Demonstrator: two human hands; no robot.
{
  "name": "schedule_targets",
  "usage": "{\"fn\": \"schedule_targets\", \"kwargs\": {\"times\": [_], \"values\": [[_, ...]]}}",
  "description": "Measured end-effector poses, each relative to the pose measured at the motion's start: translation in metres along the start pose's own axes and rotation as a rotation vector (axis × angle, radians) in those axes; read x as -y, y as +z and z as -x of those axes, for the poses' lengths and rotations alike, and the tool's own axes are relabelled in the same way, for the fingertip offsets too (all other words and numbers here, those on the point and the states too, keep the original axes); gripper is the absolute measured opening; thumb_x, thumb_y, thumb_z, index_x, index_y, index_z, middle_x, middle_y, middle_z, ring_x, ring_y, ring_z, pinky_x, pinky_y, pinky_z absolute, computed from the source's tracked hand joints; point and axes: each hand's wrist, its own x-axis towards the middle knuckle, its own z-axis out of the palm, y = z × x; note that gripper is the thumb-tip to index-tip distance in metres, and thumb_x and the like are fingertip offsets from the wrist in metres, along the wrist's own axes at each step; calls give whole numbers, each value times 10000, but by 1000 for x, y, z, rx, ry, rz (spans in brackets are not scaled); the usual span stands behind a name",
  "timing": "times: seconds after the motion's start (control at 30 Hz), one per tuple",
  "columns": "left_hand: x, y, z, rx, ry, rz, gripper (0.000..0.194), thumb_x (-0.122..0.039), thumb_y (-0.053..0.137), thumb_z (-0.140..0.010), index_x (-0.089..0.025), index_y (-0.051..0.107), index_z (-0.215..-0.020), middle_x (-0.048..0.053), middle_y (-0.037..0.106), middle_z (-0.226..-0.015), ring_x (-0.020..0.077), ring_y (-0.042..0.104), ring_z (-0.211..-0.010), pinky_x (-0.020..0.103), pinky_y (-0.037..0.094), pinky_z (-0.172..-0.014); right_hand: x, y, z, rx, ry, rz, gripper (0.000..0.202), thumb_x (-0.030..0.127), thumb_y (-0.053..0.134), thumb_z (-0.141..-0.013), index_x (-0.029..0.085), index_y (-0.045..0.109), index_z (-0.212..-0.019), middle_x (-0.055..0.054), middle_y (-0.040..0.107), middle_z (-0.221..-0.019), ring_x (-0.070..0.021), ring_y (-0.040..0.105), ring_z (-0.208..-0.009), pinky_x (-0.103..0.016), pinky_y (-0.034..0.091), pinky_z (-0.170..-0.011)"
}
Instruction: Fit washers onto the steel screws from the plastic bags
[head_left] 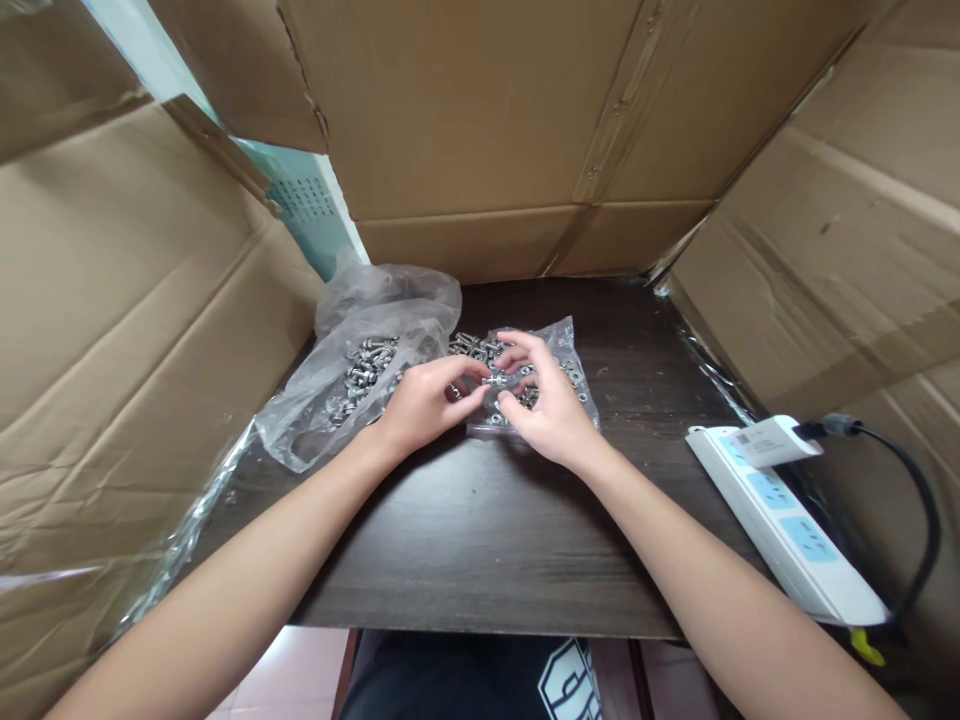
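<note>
Between my hands is a small silver bolt (495, 380), its end pinched by the thumb and forefinger of my left hand (431, 400). Just to its right, my right hand (547, 405) has its fingers curved and apart, with a gap between thumb and fingertips. Under my hands lies a flat clear plastic bag (566, 345) with nuts and washers (576, 378) on it. Several more bolts (469, 345) are heaped at its back left. A larger crumpled clear bag (300, 415) on the left holds many bolts (367, 370).
Cardboard walls (487, 110) surround the dark tabletop (480, 530) at the back and both sides. A white power strip (787, 520) with a plugged-in adapter (772, 440) and black cable (926, 490) lies at the right. The table's front edge is near my body.
</note>
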Motion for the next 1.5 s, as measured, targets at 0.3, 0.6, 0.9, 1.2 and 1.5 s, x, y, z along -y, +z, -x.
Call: {"fn": "schedule_targets", "kwargs": {"times": [0.3,0.6,0.9,1.2,1.5], "values": [[-2,0,0,10,7,7,112,-216,673,-942,-162,698,-1037,38,773,-963,96,683,-673,193,576,-653,0,2,0,32,51,-61,493,214,621,-842,255,506,-1319,-55,683,-1040,-223,661,-969,-371,533,-767],[-1,0,0,13,17,7,106,-200,685,-938,-162,694,-1037,28,769,-954,94,683,-683,186,561,-653,1,0,-1,-1,52,-42,407,222,612,-853,241,556,-1256,-43,684,-970,-212,668,-904,-337,522,-720],[-2,1,0,24,-1,11,105,-207,666,-934,-163,694,-1025,29,767,-944,93,674,-663,190,559,-640,1,-3,-2,12,42,-39,396,238,632,-862,243,561,-1252,-49,731,-1027,-208,689,-878,-351,536,-776],[-3,1,0,31,-4,0,87,-215,667,-928,-168,692,-997,19,765,-922,93,670,-653,190,551,-634,3,-1,0,33,45,37,356,268,622,-894,233,592,-1247,-44,722,-980,-202,675,-823,-334,524,-734],[-3,1,1,29,1,5,92,-187,676,-914,-167,687,-1003,15,759,-934,85,662,-649,184,536,-634,3,-3,-1,32,14,42,374,210,602,-871,236,588,-1245,-40,725,-980,-197,667,-832,-337,527,-757]]}}
